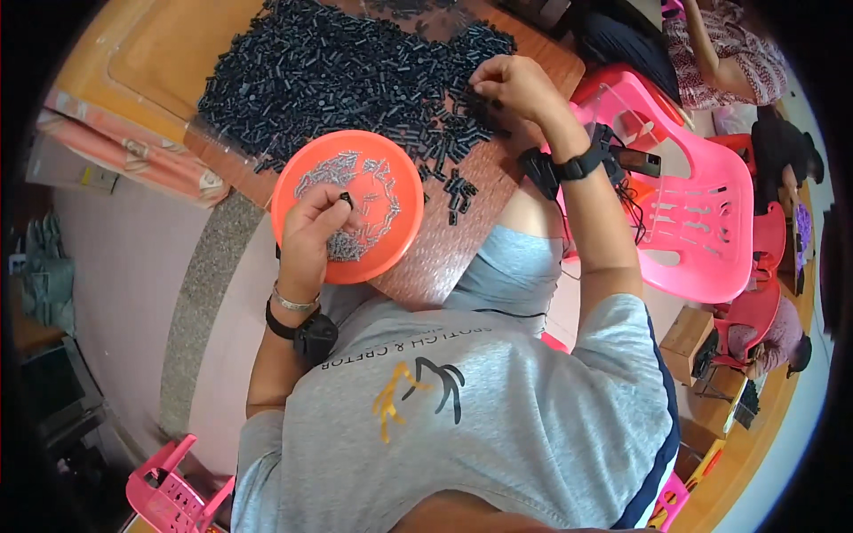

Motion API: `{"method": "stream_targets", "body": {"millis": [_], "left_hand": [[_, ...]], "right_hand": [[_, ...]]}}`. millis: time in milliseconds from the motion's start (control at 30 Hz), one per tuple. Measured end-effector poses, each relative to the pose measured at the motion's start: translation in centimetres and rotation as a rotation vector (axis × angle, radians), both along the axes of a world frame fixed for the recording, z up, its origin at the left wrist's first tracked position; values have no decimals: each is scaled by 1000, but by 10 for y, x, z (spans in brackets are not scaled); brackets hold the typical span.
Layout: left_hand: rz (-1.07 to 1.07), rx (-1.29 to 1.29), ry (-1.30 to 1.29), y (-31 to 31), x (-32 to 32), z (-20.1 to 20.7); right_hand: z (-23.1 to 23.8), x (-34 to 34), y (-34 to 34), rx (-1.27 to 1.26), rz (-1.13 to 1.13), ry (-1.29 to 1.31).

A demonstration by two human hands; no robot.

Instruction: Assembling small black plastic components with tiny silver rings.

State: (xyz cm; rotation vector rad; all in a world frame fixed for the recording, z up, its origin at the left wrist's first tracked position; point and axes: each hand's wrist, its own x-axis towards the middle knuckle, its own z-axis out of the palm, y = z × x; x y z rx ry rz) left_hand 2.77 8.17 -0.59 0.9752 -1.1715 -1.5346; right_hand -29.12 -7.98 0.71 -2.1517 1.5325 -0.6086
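My left hand [311, 233] is over an orange-red plastic basin [407, 191], closed, with a small black plastic tube [346, 197] pinched between thumb and forefinger. Many small silvery metal pins [351, 249] lie inside the basin, gathered in loose clusters. A wide heap of short black plastic tubes [338, 75] covers the table beyond it. At that heap's right edge is my right hand [522, 84], its thumb and fingers pinched together. Whatever sits in that pinch is too small to make out.
The wooden table [444, 253] ends near my lap, with a few stray tubes [458, 191] close by. A pink plastic chair [702, 218] stands at my right, holding a black device and cables. Other people sit farther right. Another pink chair [173, 497] is at lower left.
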Motion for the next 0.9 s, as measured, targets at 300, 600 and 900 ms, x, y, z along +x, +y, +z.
{"method": "stream_targets", "body": {"millis": [300, 600, 900], "left_hand": [[5, 8, 26, -1, 4, -2], [-51, -24, 14, -3, 5, 6], [-108, -42, 82, -7, -19, 26]], "right_hand": [[-16, 28, -14, -275, 377, 355], [12, 50, 14, 25, 208, 25], [27, 90, 71, 459, 497, -754]]}}
